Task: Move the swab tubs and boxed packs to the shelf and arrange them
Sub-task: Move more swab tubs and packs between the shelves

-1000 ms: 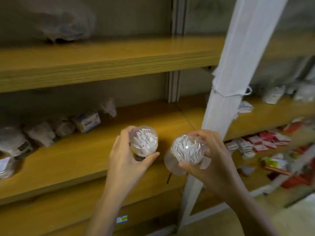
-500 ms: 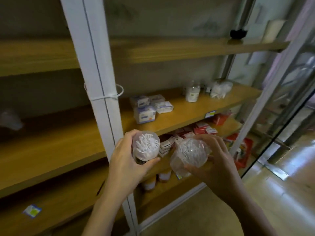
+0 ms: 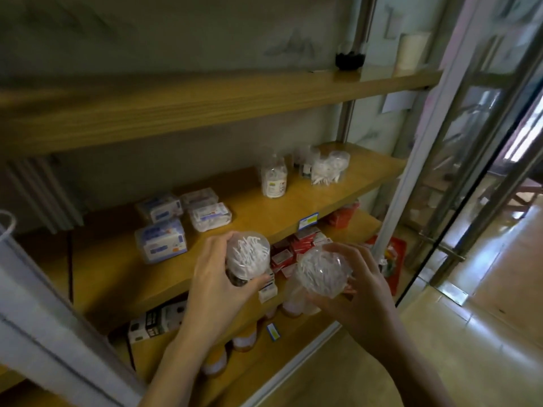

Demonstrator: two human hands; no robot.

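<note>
Gripping one clear swab tub apiece, the left hand and right hand hold them in front of the middle shelf; the second swab tub tilts toward the camera. Boxed packs sit on that shelf just beyond the left hand.

swab tubs: clear glossy plastic | shelf: matt wood | floor: glossy
</note>
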